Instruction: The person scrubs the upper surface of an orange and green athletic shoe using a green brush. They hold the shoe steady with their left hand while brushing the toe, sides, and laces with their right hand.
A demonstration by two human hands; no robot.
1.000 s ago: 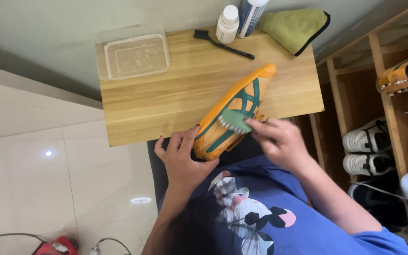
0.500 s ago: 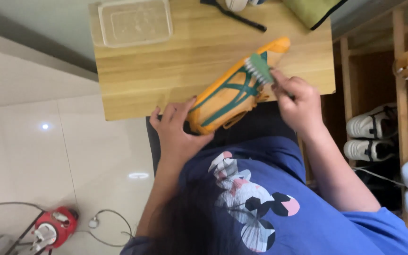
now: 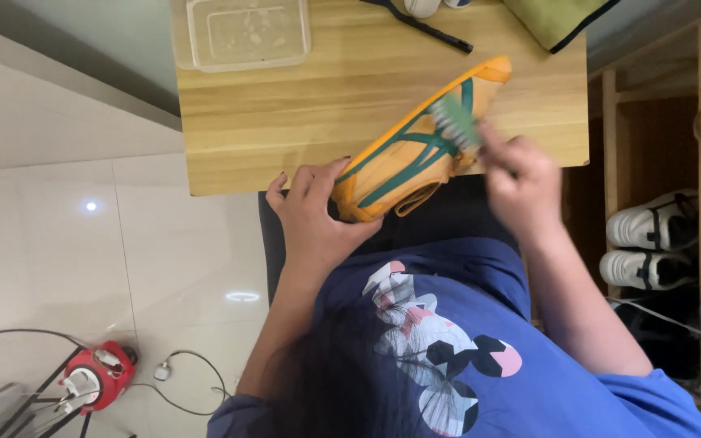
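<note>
The orange shoe (image 3: 411, 154) lay tilted over the surface's (image 3: 285, 122) near edge, judged light with a soft, yielding upper, so the left hand (image 3: 314, 215) clasped its firmer heel while the right hand (image 3: 521, 174) gripped a green brush (image 3: 454, 122) against its side.

Orange shoe (image 3: 403, 158) under green brush (image 3: 453, 122)

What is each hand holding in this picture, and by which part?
Left hand grips the orange shoe at its heel end. Right hand holds a green brush; the grip point is blurred.
</note>
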